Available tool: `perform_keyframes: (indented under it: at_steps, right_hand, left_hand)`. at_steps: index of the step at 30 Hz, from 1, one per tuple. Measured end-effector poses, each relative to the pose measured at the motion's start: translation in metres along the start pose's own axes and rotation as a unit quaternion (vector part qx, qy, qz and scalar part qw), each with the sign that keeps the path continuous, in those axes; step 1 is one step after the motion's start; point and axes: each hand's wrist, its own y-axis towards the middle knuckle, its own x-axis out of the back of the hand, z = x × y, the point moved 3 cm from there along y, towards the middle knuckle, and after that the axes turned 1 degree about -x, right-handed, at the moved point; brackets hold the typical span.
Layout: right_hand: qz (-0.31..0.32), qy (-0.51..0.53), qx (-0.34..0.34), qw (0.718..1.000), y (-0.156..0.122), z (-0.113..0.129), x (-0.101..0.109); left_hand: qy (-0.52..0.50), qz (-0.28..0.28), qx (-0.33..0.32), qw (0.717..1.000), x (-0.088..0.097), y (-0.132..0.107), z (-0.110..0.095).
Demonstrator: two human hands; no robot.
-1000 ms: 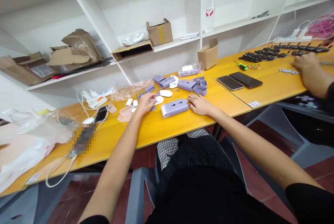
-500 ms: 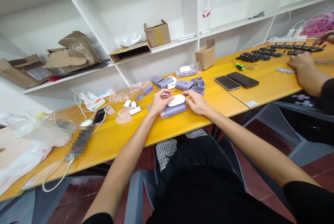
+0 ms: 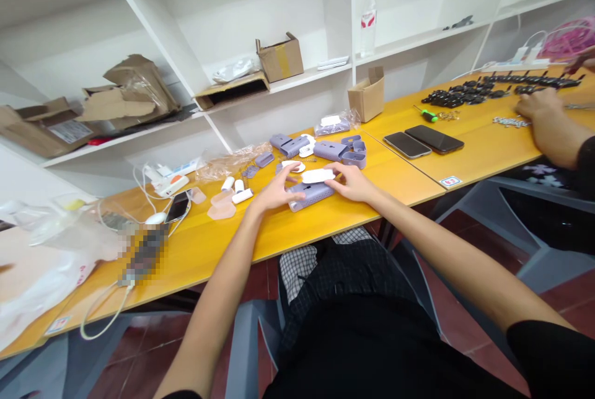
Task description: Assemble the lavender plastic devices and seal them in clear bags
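A purple plastic housing lies on the yellow table in front of me. A white oval cover rests along its top. My right hand pinches the right end of the white cover with its fingertips. My left hand grips the left end of the purple housing, thumb raised and fingers curled against it. A second white oval piece lies just behind my left hand.
More purple parts and white cylinders lie behind. Two phones, a small cardboard box and a green screwdriver sit to the right, where another person's hand works among black parts. A plastic bag and chargers lie left.
My left hand picked a white oval cover off the table and brought it over the purple housing. My right hand now holds the cover, and my left hand has dropped to the housing's left end.
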Motion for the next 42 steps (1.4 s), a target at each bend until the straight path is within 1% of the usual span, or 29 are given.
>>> perform_keyframes:
  at_steps: [2,4,6,8,11,14,18,22,25,29,33,37,42]
  right_hand:
    - [-0.003,0.023,-0.012,1.0,0.001,-0.002,0.0]
    - [-0.007,0.042,-0.016,0.999,0.001,-0.004,0.0]
    - [-0.005,0.055,-0.012,0.998,0.002,-0.005,0.001]
    - [0.003,0.063,-0.006,0.998,0.002,-0.006,0.001]
    - [0.014,0.064,0.007,0.998,0.002,-0.007,0.001]
    - [0.012,0.053,0.01,0.998,0.001,-0.008,0.002]
    - [-0.014,0.06,0.001,0.998,0.001,-0.009,0.005]
    - [-0.036,0.123,0.007,0.992,0.002,-0.01,0.006]
    - [-0.037,0.147,0.008,0.988,0.002,-0.012,0.005]
    - [-0.013,0.131,0.012,0.991,0.001,-0.011,0.002]
    - [0.003,0.129,0.013,0.992,0.0,-0.009,0.001]
    - [0.009,0.136,0.019,0.99,0.0,-0.007,0.002]
    - [0.009,0.129,0.039,0.991,-0.001,-0.005,0.003]
  left_hand:
    - [0.008,0.044,0.012,0.999,-0.001,-0.003,0.004]
    - [0.027,0.055,0.001,0.998,-0.004,-0.003,0.004]
    - [0.033,0.047,-0.012,0.998,-0.009,-0.001,0.002]
    - [0.017,0.031,-0.018,0.999,-0.014,0.0,-0.001]
    - [-0.034,0.007,-0.026,0.999,-0.017,0.001,-0.002]
    - [-0.084,-0.011,-0.028,0.996,-0.017,0.001,0.001]
    - [-0.16,-0.006,-0.02,0.987,-0.018,0.003,0.011]
    - [-0.213,0.012,-0.017,0.977,-0.022,0.007,0.019]
    - [-0.209,0.017,-0.021,0.978,-0.023,0.007,0.019]
    - [-0.175,0.012,-0.036,0.984,-0.022,0.006,0.013]
    - [-0.163,0.011,-0.043,0.986,-0.022,0.005,0.008]
    - [-0.155,0.016,-0.049,0.987,-0.024,0.006,0.008]
    - [-0.113,0.015,-0.059,0.992,-0.025,0.006,0.013]
